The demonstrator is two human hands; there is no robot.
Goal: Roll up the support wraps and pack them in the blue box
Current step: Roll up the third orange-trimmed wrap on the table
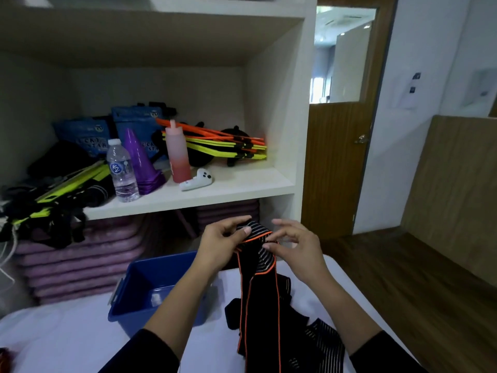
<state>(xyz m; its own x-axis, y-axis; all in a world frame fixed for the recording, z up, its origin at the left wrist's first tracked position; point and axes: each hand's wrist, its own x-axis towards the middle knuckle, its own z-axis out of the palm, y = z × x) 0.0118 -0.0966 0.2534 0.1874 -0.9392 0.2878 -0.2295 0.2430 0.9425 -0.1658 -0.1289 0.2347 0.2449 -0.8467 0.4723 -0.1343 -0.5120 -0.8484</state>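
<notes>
A black support wrap (259, 297) with orange edging hangs from both hands above the white surface; its striped top end is folded over at my fingers. My left hand (220, 242) pinches the top end from the left. My right hand (293, 244) holds it from the right with fingertips on the fold. More black striped wraps (320, 337) lie in a heap under the hanging one. The blue box (150, 281) stands open to the left of my forearms, partly hidden by my left arm.
A white shelf (204, 195) ahead carries a water bottle (122, 170), purple cones (142, 162), a pink bottle (177, 154), a white controller (197, 180) and orange and yellow hurdles. Purple mats (80, 262) are stacked below. A wooden door stands at right.
</notes>
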